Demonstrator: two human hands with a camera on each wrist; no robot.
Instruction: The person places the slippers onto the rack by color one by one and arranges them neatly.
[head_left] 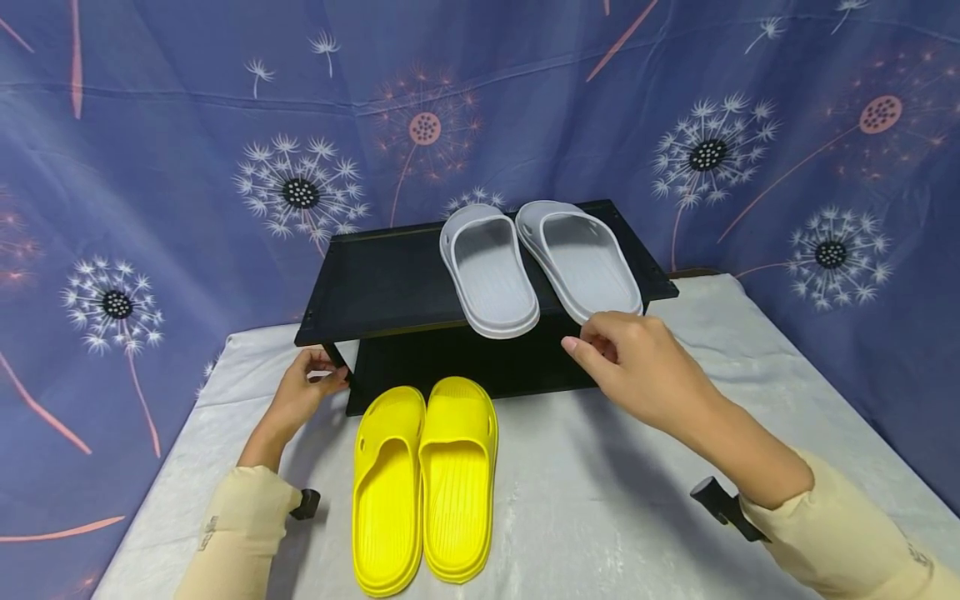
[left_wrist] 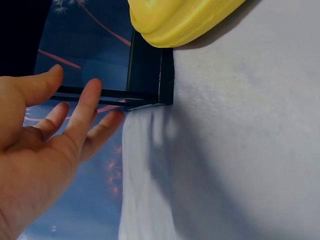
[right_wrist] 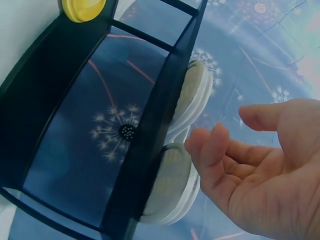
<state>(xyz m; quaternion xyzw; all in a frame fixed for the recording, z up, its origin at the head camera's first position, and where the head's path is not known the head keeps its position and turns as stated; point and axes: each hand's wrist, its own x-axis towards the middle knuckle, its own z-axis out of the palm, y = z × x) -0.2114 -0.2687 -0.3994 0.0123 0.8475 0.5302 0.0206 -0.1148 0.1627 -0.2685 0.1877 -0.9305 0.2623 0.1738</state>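
A pair of grey slippers, the left grey slipper (head_left: 495, 279) and the right grey slipper (head_left: 588, 262), sits on the top board of a black two-tier shoe rack (head_left: 382, 279), heels over its front edge. My right hand (head_left: 637, 367) hovers by the right slipper's heel, fingers loosely curled, thumb apart, holding nothing. At the rack's left leg is my left hand (head_left: 303, 392); its fingers look spread in the left wrist view, and contact with the leg is unclear. Yellow slippers (head_left: 457, 500) lie side by side before the rack, toes towards it.
The rack stands on a table covered with a pale cloth (head_left: 570, 517). Behind it hangs a blue curtain (head_left: 525, 100) with dandelion prints. The rack's lower board (head_left: 540, 367) lies partly behind the yellow toes and beneath the grey slippers.
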